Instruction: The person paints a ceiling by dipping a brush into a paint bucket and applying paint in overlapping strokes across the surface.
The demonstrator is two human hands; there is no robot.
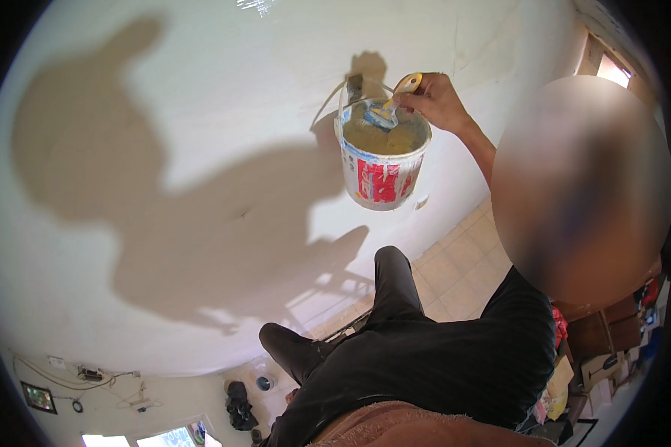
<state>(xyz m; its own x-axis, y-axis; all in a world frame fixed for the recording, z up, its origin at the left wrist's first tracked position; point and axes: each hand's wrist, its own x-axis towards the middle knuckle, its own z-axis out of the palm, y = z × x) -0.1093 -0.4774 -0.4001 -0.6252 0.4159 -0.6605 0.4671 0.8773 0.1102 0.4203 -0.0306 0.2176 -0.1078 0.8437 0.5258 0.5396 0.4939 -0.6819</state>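
My right hand (440, 103) pinches the handle of a paintbrush (385, 115), a yellow-handled one with blue and white paint smears. Its bristles point down inside the mouth of a white plastic bucket (352, 173) with a red label and paint-streaked rim. The bucket hangs in front of the pale wall, its thin handle raised toward a dark block-like piece (355, 86); how it is held up is hard to make out. A yellowish-grey surface shows inside it. Of my left hand (291, 395), just a sliver of skin shows low beside my dark clothing, its fingers hidden.
The pale wall (238, 268) fills the left and carries my shadow and a ladder-like shadow. Tiled floor (462, 257) lies far below my knees. A black bag (238, 406), cables (74, 381) and a framed picture (39, 398) are lower left. Cluttered boxes (600, 372) stand lower right; a blurred oval covers the right.
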